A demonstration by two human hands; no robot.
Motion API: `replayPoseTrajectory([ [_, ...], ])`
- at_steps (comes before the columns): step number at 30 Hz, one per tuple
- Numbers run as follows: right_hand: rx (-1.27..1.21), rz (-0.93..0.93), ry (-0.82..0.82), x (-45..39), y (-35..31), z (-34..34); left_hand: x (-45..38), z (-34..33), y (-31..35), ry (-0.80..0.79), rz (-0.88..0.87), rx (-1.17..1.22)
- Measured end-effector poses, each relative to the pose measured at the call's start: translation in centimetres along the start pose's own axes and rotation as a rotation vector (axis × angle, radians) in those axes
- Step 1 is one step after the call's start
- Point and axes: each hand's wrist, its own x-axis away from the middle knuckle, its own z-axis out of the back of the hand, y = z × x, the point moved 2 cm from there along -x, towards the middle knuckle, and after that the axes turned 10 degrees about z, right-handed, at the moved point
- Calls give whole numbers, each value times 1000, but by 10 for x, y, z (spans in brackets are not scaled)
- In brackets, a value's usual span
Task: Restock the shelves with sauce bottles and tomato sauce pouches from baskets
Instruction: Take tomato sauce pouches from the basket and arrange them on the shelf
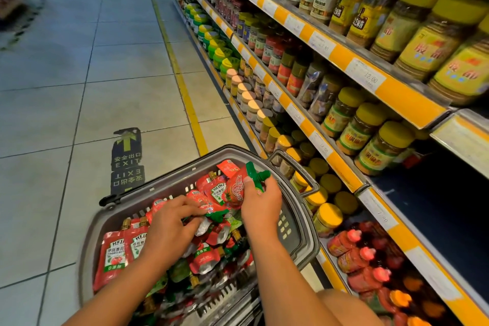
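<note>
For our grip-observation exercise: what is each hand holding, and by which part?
The right hand grips a red pouch near its green cap. The left hand pinches another pouch by its edge.

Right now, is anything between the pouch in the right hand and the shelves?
Nothing visible blocks it. The right hand holds the green-capped pouch lifted above the basket's pile; only the basket's rim and handle lie below its way toward the shelves.
</note>
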Motion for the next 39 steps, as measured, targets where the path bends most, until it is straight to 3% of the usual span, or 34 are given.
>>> replayPoseTrajectory([
  [5,-29,-13,-18,-2,0,-1,3,-1,3,-42,128,367],
  [9,-53,-24,-4,-1,0,-2,1,13,11,37,95,401],
  [13,-92,-65,62,-2,-2,4,1,26,17,115,225,442],
  [20,-182,-254,126,10,1,8,-3,29,16,117,276,326],
  [25,-223,-322,103,24,1,17,-5,21,2,79,211,168],
  [32,-234,-464,137,29,11,43,-15,25,4,59,351,187],
  [39,-193,-565,218,30,20,70,-19,58,50,106,236,242],
])
